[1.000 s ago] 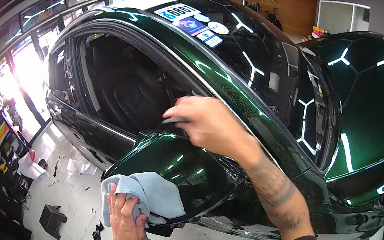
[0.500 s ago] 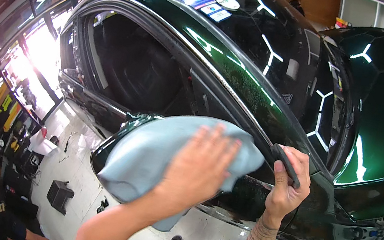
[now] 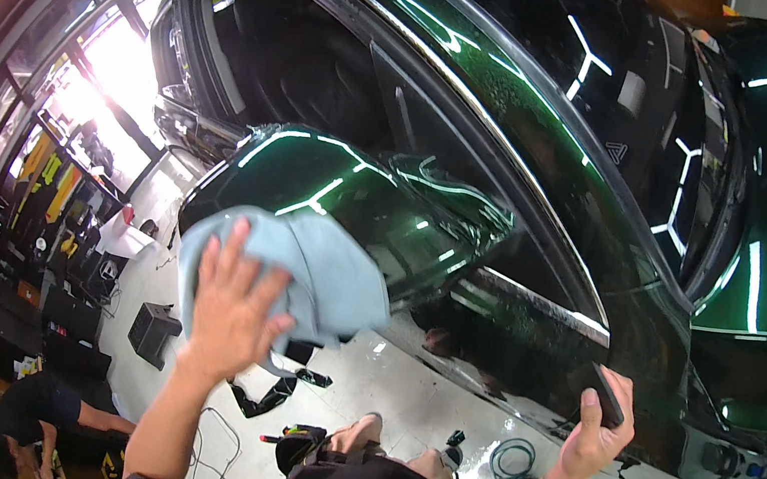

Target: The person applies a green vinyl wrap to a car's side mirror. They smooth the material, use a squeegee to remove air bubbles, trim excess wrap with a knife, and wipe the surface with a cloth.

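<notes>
My left hand point(image 3: 236, 301) lies with fingers spread on a light blue cloth point(image 3: 337, 277), pressing it against the near lower side of a car's wing mirror point(image 3: 360, 200). The mirror's casing is glossy dark green, and loose, crinkled film point(image 3: 457, 191) stands up along its inner end. Part of the casing is hidden under the cloth. Held between the thumb and fingers of my right hand point(image 3: 610, 430) is a flat black squeegee point(image 3: 603, 396). That hand is off to the right, beside the car door point(image 3: 529, 340), apart from the mirror.
Behind the mirror is a dark side window point(image 3: 303, 54). A black step stool point(image 3: 153, 333), dark film scraps point(image 3: 266, 395), a cable point(image 3: 215, 460) and a coiled hose point(image 3: 514, 459) are on the floor. Another person's arm point(image 3: 95, 417) shows at lower left.
My left hand and the cloth have slid left and toward me, baring the mirror's top and the loose film. My right hand has dropped slightly rightward with the squeegee. The view has shifted.
</notes>
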A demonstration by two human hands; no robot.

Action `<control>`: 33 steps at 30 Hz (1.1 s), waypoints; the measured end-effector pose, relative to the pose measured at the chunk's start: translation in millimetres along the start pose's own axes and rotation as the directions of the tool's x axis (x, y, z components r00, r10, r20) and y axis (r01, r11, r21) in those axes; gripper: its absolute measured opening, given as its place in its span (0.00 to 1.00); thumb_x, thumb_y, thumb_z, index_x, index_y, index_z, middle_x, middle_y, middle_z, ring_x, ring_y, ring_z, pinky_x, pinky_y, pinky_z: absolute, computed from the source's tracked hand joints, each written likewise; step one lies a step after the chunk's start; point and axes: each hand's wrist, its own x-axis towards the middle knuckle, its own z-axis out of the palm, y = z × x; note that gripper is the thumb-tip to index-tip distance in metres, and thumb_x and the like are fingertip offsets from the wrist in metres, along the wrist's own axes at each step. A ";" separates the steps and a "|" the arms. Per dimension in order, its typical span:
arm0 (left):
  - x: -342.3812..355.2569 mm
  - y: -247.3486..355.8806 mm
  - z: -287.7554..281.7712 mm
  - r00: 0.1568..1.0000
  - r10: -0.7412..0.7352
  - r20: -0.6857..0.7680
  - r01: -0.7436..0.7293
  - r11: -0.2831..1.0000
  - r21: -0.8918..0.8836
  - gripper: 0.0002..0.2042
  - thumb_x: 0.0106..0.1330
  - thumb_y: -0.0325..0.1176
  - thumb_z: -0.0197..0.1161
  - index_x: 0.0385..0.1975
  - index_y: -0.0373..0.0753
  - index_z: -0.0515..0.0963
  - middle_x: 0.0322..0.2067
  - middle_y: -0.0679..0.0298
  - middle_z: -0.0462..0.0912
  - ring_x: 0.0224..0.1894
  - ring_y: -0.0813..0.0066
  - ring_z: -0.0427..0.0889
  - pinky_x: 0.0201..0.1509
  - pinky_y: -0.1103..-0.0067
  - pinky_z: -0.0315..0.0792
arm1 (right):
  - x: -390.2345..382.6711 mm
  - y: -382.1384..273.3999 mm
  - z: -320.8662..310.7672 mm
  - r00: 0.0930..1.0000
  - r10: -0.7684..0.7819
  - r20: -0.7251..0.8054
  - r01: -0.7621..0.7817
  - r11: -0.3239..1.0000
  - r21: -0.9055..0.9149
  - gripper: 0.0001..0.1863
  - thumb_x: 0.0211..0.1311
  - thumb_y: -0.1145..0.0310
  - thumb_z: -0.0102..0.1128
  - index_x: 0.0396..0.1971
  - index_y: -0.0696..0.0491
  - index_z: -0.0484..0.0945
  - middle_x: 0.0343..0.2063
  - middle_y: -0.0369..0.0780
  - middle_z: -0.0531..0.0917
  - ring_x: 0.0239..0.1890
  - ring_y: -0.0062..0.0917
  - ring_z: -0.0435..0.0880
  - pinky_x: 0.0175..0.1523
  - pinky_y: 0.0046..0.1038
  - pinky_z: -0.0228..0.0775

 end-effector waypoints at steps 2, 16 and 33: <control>20.6 -14.1 -4.6 0.992 -0.044 -0.122 0.039 0.999 -0.036 0.29 0.69 0.52 0.53 0.64 0.38 0.69 0.67 0.46 0.65 0.74 0.42 0.54 0.74 0.48 0.47 | -2.8 5.2 -4.4 1.000 -0.026 0.015 0.026 1.000 0.005 0.14 0.54 0.77 0.65 0.41 0.66 0.83 0.38 0.43 0.82 0.38 0.22 0.78 0.43 0.20 0.69; 99.4 -104.2 -4.8 0.911 -0.244 -0.334 -0.023 0.777 -0.629 0.18 0.80 0.39 0.47 0.62 0.37 0.71 0.32 0.56 0.79 0.37 0.73 0.76 0.49 0.77 0.70 | -51.9 -7.2 66.1 0.894 0.022 0.448 -0.077 0.992 0.103 0.12 0.55 0.79 0.68 0.41 0.62 0.85 0.37 0.40 0.86 0.38 0.21 0.83 0.45 0.21 0.72; 87.9 -304.1 40.9 0.619 -0.361 -0.697 -0.037 0.873 -0.486 0.18 0.80 0.36 0.47 0.63 0.39 0.72 0.59 0.53 0.78 0.60 0.56 0.77 0.63 0.67 0.69 | -93.7 -47.7 140.4 0.991 0.021 0.135 -0.044 0.984 0.174 0.13 0.62 0.74 0.66 0.45 0.63 0.84 0.37 0.36 0.85 0.41 0.20 0.82 0.50 0.20 0.71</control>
